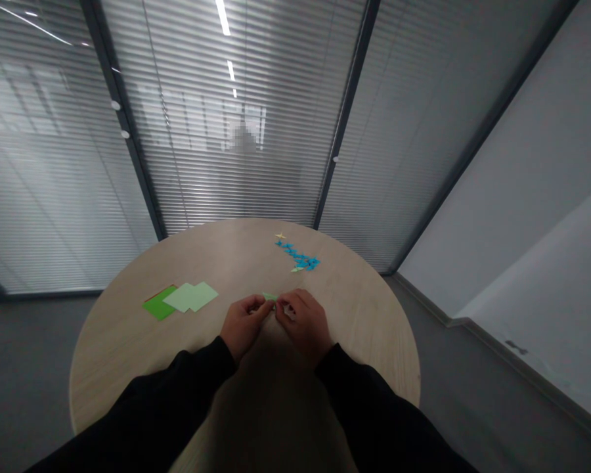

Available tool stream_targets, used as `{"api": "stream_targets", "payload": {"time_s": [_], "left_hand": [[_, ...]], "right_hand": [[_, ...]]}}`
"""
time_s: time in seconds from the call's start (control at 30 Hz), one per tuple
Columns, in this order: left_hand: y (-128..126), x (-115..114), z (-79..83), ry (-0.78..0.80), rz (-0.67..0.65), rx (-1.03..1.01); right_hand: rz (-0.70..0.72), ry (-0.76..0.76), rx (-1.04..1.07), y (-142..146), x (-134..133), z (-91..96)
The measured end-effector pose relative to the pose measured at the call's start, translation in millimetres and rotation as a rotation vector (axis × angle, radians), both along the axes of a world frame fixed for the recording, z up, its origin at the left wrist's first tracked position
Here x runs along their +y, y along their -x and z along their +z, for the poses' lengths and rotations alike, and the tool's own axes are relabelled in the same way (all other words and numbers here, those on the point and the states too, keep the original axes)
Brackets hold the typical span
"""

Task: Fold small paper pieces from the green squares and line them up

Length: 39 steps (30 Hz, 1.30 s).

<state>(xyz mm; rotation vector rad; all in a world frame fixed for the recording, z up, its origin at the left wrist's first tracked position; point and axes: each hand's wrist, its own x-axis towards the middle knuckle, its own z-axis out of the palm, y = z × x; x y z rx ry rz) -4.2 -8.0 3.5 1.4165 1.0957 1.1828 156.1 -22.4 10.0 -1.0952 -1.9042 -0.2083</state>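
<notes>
Both my hands are close together near the middle of the round wooden table [325,315]. Pinched between my left hand [243,325] and my right hand [303,322] is a small piece of pale green folded paper [270,297]. Much of it is hidden by my fingers. Left of my hands lie loose pale green paper squares [190,297], partly overlapping a darker green sheet [157,305]. Farther off, a line of small blue folded paper pieces [298,257] lies on the table, with a pale green folded piece [297,268] at its near end and a small yellow paper star [280,235] beyond it.
The round table's far edge meets a wall of glass panels with closed blinds and dark metal frames. A blurred figure [243,138] shows behind the glass. A grey floor surrounds the table, and a pale wall stands at the right.
</notes>
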Motion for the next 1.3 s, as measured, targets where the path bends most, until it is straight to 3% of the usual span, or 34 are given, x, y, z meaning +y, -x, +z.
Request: {"api": "stream_targets", "payload": {"time_s": [0.13,0.37,0.63,0.8,1.03,1.17,1.3], "left_hand": [[-1,-1,2.5,-0.001,0.015,-0.014],[-5,-3,3.4,0.096,-0.007,-0.168],[-4,-1,-0.3,0.162,-0.060,-0.297],[0,4,-7.0,0.176,-0.077,-0.311],[0,1,-2.5,0.121,-0.036,-0.242],[-2,-4,1.6,0.143,-0.019,-0.191],[-3,-6,4.1,0.105,-0.024,-0.167]], "right_hand": [[-0.057,-0.097,-0.205,0,-2,0.8],[-0.105,-0.170,-0.381,0,-2,0.8],[-0.144,-0.176,-0.381,1,-7,6.4],[-0.068,-0.111,-0.299,-1,-10,6.0],[0.019,-0.012,-0.048,-1,-7,3.2],[0.075,0.201,0.358,3,-1,0.8],[0.137,0.454,0.573,7,2,-3.6]]}}
